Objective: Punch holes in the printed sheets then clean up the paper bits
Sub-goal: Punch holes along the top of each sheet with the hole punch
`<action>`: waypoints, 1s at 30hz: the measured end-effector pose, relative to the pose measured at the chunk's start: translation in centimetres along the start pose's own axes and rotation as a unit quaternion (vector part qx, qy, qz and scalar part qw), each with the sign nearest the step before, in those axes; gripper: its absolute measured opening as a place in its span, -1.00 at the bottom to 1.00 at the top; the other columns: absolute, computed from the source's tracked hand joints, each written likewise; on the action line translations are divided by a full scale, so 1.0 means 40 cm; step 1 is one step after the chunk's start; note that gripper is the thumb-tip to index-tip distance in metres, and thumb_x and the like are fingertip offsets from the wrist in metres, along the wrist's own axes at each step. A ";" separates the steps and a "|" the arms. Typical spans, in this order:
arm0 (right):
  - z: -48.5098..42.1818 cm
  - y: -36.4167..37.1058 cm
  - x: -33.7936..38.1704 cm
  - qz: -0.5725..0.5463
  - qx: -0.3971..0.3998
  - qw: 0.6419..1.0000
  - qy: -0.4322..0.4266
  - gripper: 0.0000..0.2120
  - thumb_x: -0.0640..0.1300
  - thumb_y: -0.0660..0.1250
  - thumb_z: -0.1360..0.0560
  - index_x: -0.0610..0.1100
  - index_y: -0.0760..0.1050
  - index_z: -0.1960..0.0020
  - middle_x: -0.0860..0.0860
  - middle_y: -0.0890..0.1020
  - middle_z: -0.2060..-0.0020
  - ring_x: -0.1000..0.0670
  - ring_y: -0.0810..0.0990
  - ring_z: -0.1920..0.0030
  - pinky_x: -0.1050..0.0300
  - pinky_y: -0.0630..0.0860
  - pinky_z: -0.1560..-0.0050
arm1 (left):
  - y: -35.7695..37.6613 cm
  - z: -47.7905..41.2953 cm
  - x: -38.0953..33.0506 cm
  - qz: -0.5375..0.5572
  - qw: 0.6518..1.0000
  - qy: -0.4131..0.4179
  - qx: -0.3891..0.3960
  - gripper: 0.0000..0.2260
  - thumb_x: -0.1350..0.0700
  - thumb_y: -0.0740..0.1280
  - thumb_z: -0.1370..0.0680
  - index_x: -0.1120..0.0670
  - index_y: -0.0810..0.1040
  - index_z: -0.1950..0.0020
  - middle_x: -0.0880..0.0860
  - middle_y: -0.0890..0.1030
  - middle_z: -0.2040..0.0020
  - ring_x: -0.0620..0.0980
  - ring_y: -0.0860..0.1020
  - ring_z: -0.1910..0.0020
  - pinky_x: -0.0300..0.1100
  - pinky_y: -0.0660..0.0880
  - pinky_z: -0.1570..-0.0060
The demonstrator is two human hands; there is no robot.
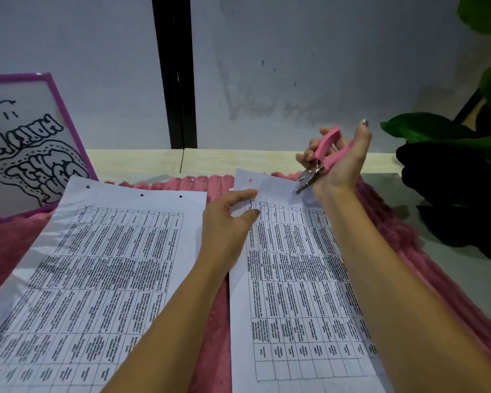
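**Right-hand sheet: one hole made, punch at the top margin**

The right hand (343, 165) has its fingers curled round the pink handles of the hole punch (328, 150). The punch's long axis runs from the handles at upper right to the metal nose at lower left. The nose is at the far edge of the right sheet (292, 279), to the right of its single hole (250, 180). The sheet's long axis runs away from the person across the pink mat (216, 321). The left hand (227, 222) is at the sheet's left edge with thumb and forefinger on top. Whether the hidden fingers pinch from below cannot be told. The left sheet (97, 265) has three holes.
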State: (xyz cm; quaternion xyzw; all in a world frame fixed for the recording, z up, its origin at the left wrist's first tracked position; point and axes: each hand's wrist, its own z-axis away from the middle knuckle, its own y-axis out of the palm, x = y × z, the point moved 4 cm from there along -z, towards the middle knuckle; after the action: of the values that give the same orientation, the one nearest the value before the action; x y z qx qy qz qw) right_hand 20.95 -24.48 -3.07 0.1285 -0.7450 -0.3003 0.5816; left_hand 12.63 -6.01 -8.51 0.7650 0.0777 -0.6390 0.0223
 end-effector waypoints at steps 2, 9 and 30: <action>0.003 0.008 0.007 0.016 0.039 0.999 0.008 -0.47 0.24 0.06 -0.60 -0.23 0.46 -0.03 -0.07 0.50 0.37 -0.02 0.42 0.45 0.14 0.52 0.35 | 0.000 0.002 -0.001 -0.001 1.000 -0.002 -0.005 -0.70 0.27 0.45 -0.47 0.03 0.64 -0.16 -0.23 0.60 -0.04 -0.47 0.47 -0.05 -0.28 0.39 -0.23; -0.020 -0.028 0.031 0.094 0.035 0.995 -0.027 -0.52 0.23 0.15 -0.48 -0.20 0.48 0.04 -0.08 0.50 0.39 -0.02 0.41 0.49 0.16 0.46 0.39 | -0.007 -0.001 -0.002 0.007 1.000 -0.019 -0.011 -0.69 0.31 0.46 -0.45 0.04 0.65 -0.14 -0.25 0.61 0.00 -0.32 0.54 -0.11 -0.21 0.51 -0.21; -0.050 -0.101 0.052 -0.007 -0.089 0.995 -0.033 -0.58 0.18 0.14 -0.59 -0.15 0.38 0.22 -0.06 0.40 0.47 -0.01 0.26 0.56 0.23 0.22 0.47 | -0.012 -0.001 -0.001 0.003 1.000 -0.013 -0.011 -0.69 0.31 0.45 -0.45 0.00 0.66 -0.11 -0.18 0.62 -0.03 0.00 0.58 -0.17 0.03 0.52 -0.22</action>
State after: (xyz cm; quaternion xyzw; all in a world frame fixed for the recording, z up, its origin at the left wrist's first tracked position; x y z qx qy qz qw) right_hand 21.59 -29.37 -3.55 0.0717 -0.7330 -0.3734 0.5640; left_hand 12.61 -5.55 -8.43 0.7565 0.0823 -0.6480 0.0334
